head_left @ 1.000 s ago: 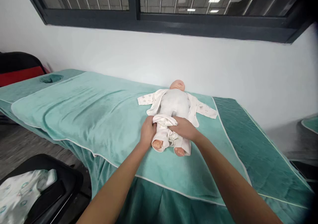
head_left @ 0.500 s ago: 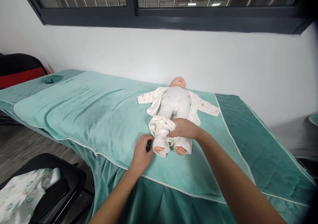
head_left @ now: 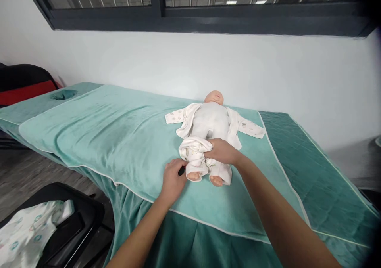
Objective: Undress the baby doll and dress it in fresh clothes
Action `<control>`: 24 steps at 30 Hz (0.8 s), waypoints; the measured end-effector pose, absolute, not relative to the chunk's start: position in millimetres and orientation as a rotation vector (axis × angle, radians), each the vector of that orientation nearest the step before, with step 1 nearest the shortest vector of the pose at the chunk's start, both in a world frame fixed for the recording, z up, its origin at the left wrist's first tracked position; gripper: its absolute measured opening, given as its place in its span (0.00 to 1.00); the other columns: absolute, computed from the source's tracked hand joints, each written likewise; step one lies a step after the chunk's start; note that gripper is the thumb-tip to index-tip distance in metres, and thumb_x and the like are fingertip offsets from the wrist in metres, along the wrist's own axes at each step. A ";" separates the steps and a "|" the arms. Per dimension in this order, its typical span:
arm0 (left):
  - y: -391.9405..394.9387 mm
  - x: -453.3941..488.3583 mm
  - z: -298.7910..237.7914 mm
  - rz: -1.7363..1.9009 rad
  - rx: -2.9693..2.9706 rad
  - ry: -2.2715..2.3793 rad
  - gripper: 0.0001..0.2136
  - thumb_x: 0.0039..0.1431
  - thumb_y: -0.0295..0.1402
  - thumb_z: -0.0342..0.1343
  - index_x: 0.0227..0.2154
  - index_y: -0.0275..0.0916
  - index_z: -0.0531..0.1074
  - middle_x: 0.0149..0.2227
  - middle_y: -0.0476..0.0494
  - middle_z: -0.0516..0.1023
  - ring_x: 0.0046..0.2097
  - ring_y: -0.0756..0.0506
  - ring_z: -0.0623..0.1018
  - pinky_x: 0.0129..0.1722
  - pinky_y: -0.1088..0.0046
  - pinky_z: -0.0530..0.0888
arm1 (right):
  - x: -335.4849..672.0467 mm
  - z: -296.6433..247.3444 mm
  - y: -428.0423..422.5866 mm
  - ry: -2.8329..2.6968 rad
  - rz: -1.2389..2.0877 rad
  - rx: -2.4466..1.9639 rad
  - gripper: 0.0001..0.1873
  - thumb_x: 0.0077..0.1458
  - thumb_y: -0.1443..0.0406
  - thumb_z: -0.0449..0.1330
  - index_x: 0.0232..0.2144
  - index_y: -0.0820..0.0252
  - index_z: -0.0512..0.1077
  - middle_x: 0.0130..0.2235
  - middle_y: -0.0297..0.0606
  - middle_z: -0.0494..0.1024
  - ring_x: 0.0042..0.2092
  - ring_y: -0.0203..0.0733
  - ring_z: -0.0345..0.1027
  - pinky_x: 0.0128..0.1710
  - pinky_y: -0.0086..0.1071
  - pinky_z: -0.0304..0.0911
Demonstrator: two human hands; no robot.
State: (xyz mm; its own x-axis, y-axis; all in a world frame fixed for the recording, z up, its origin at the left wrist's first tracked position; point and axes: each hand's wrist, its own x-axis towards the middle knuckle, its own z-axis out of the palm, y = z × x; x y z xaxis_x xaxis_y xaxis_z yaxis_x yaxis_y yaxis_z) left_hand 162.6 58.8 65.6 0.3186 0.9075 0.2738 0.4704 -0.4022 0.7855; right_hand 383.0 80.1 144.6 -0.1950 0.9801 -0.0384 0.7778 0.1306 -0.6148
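A baby doll (head_left: 213, 119) lies on its back on the bed, head toward the wall. It wears a white printed baby jacket (head_left: 251, 128), spread open with the sleeves out to both sides. White baby trousers (head_left: 193, 151) cover its lower legs, bunched up around the knees, and both feet show at the cuffs. My right hand (head_left: 222, 151) grips the bunched cloth between the legs, its fingertips partly hidden. Beside the left-hand cuff, my left hand (head_left: 174, 180) pinches the edge of the trouser leg between thumb and forefinger.
A light green sheet (head_left: 119, 133) covers the bed, with a darker green cover (head_left: 321, 173) at right. At lower left stands a black chair (head_left: 86, 208) holding a white printed cloth (head_left: 26, 232). Behind the bed are a white wall and a window.
The left-hand trouser cuff has moved up slightly, baring more of that foot. My left hand has shifted a little up and right with it; my right hand keeps its grip.
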 end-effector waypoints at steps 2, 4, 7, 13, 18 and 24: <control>64.3 165.1 66.2 1.003 1.923 1.228 0.03 0.54 0.27 0.53 0.30 0.40 0.71 0.33 0.49 0.76 0.38 0.47 0.72 0.40 0.70 0.64 | 384.5 143.5 81.9 -2.010 0.766 -1.682 0.08 0.48 0.60 0.60 0.30 0.56 0.76 0.36 0.33 0.81 0.40 0.44 0.72 0.35 0.29 0.61; 70.8 167.8 66.9 1.029 1.855 1.276 0.04 0.53 0.26 0.52 0.29 0.40 0.71 0.31 0.51 0.75 0.35 0.48 0.72 0.36 0.73 0.64 | 385.7 142.4 83.4 -1.973 0.797 -1.665 0.08 0.48 0.61 0.60 0.30 0.56 0.76 0.37 0.34 0.81 0.41 0.45 0.72 0.36 0.29 0.62; 78.1 171.9 67.1 1.032 1.846 1.393 0.03 0.54 0.28 0.52 0.28 0.40 0.70 0.30 0.52 0.74 0.33 0.49 0.71 0.33 0.74 0.62 | 386.3 140.5 84.8 -1.910 0.817 -1.632 0.10 0.48 0.62 0.59 0.33 0.57 0.77 0.39 0.34 0.81 0.43 0.46 0.72 0.38 0.30 0.64; 75.0 173.7 61.2 1.028 2.034 1.452 0.05 0.59 0.32 0.51 0.30 0.41 0.70 0.31 0.51 0.74 0.34 0.48 0.71 0.34 0.73 0.62 | 386.7 134.0 88.2 -1.789 0.791 -1.632 0.08 0.48 0.63 0.55 0.28 0.59 0.73 0.33 0.33 0.78 0.37 0.43 0.69 0.35 0.30 0.62; 73.4 173.0 61.2 1.003 2.100 1.438 0.05 0.60 0.32 0.50 0.29 0.41 0.69 0.31 0.49 0.73 0.36 0.47 0.71 0.34 0.71 0.62 | 386.4 129.7 91.0 -1.684 0.766 -1.662 0.07 0.47 0.63 0.54 0.26 0.59 0.70 0.31 0.33 0.75 0.36 0.42 0.66 0.34 0.30 0.60; 90.9 158.4 68.9 0.906 1.965 1.194 0.05 0.58 0.32 0.51 0.31 0.41 0.72 0.30 0.50 0.75 0.33 0.49 0.72 0.33 0.73 0.66 | 387.0 131.4 81.9 -1.643 0.863 -1.626 0.08 0.49 0.61 0.56 0.31 0.59 0.72 0.32 0.33 0.75 0.37 0.42 0.67 0.35 0.31 0.60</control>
State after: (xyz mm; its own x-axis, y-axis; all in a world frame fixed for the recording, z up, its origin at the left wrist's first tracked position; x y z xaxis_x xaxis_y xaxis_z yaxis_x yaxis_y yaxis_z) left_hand 158.4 90.9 68.9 0.3437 0.9129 0.2201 0.4578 -0.3675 0.8096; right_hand 387.0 81.9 131.4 -0.0076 1.0000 0.0048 0.5632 0.0082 -0.8263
